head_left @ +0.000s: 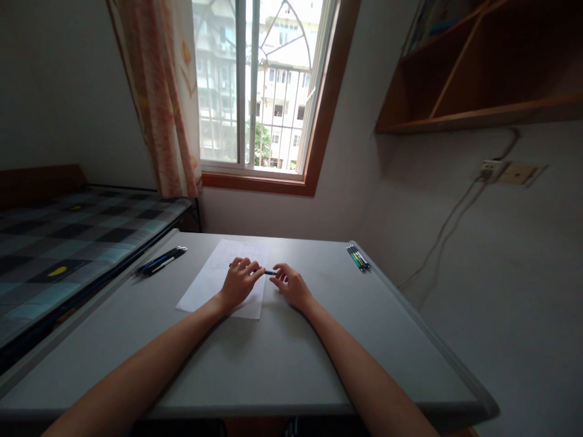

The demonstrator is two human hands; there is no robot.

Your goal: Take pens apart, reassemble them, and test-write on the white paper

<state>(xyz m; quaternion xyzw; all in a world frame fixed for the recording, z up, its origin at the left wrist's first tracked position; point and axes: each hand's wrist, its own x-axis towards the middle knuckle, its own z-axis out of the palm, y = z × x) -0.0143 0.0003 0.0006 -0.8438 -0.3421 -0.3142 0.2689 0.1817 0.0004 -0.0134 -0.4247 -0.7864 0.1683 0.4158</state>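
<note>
A dark, slim pen point(269, 272) is held level between my hands, above the right side of a white sheet of paper point(204, 291). My left hand point(240, 282) is closed around the pen's middle, hiding much of it; a dark end sticks out past the knuckles. At the pen's right end, my right hand point(294, 286) has its thumb and fingers curled about the end. Faint marks show on the upper part of the paper, too small to read.
The grey-white table point(255, 370) carries a bundle of dark pens point(161, 261) at left and several pens, some green, point(358, 258) near the right edge. A bed point(68, 243) stands at left, a wall shelf point(455, 79) hangs at upper right. A cable point(437, 240) runs down the wall.
</note>
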